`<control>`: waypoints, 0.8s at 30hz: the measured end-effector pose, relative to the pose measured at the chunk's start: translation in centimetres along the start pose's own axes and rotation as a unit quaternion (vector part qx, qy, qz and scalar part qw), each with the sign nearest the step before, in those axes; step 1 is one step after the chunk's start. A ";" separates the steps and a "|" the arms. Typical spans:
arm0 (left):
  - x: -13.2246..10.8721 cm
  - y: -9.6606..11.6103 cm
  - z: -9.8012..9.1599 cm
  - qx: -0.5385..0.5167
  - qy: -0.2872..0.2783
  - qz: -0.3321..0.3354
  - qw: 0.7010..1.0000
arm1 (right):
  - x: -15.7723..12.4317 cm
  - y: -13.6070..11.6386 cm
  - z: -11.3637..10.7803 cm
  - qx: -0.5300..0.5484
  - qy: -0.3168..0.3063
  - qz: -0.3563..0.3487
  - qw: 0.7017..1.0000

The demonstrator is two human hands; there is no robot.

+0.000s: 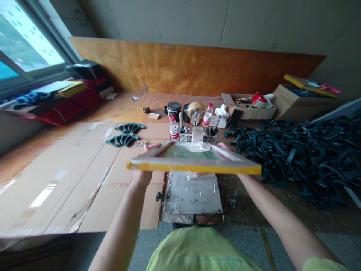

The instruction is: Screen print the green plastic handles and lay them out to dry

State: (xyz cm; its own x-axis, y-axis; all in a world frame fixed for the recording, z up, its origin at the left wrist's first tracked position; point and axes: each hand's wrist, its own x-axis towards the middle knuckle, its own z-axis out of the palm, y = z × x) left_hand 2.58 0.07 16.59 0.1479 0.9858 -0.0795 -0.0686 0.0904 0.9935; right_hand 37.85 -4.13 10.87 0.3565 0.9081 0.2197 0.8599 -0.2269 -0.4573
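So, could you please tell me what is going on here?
A person is holding a yellow-edged screen frame up in both hands, left hand and right hand at its sides, above a plastic-covered metal plate. A big heap of dark curved parts lies to the right, with two small rows on the cardboard at left.

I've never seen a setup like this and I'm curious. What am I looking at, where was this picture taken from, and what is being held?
This picture comes from a camera worn on a person's head, looking forward and down, so the two bare arms are their own. Their left hand and right hand hold up a rectangular screen-printing frame with yellow edges and green mesh. Below it lies a flat metal plate under clear plastic. To the left, flattened brown cardboard sheets carry two dark green curved plastic pieces. To the right is a large heap of similar pieces. Farther back stand a black tin and clear plastic bottles.
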 end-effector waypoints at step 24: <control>-0.5 -17.3 -7.9 0.271 0.022 -0.241 0.932 | -4.8 14.1 1.2 -0.277 -0.150 0.146 0.938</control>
State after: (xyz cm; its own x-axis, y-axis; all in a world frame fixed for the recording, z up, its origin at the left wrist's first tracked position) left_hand -4.07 -0.91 -1.22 -0.0085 0.8549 -0.5188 0.5057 0.4512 0.7353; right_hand 47.82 -11.29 2.32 0.5585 0.8182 -0.1364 0.8294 -0.5536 0.0750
